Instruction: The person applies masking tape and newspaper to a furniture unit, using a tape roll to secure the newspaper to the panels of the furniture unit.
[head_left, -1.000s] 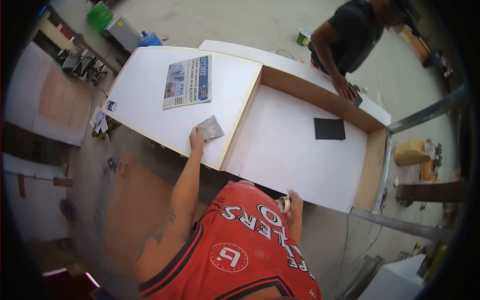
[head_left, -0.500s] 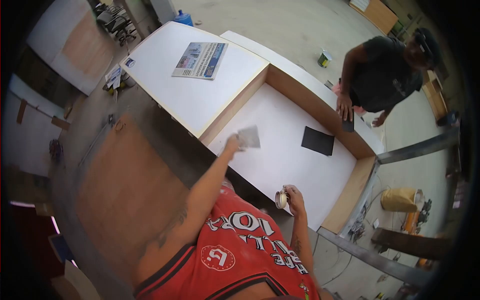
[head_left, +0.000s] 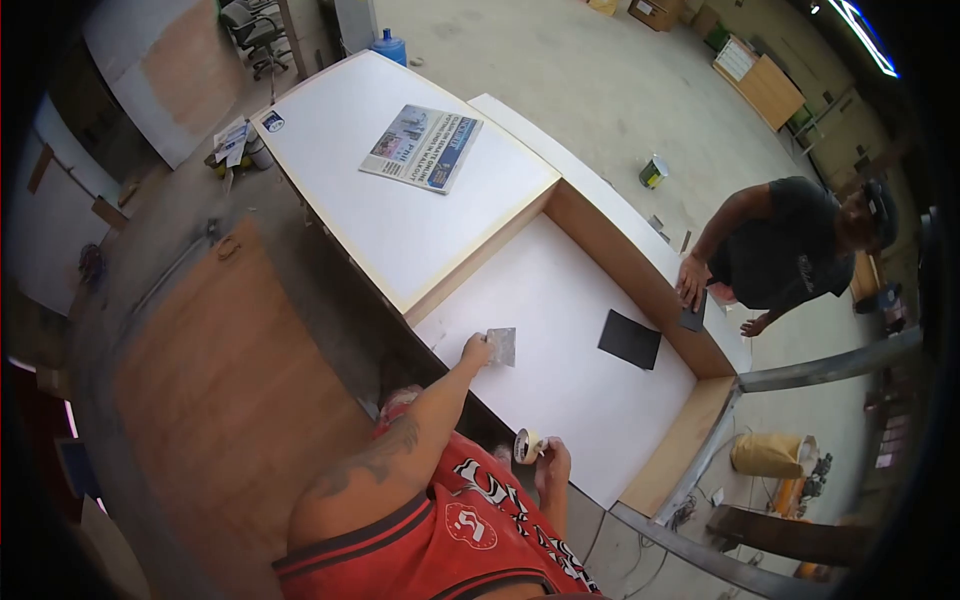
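White panel point(head_left: 556, 300) bears black sheet point(head_left: 629, 339), perhaps sandpaper.

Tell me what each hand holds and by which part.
Left hand holds the grey sheet by its near edge. Right hand holds the tape roll by its rim.

grey sheet point(head_left: 502, 346) | white panel point(head_left: 560, 340) | black square point(head_left: 629, 339) | red jersey point(head_left: 470, 530), white lettering

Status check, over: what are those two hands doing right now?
Left hand holds grey sheet on white panel. Right hand gripping tape roll. Black sheet lies apart.
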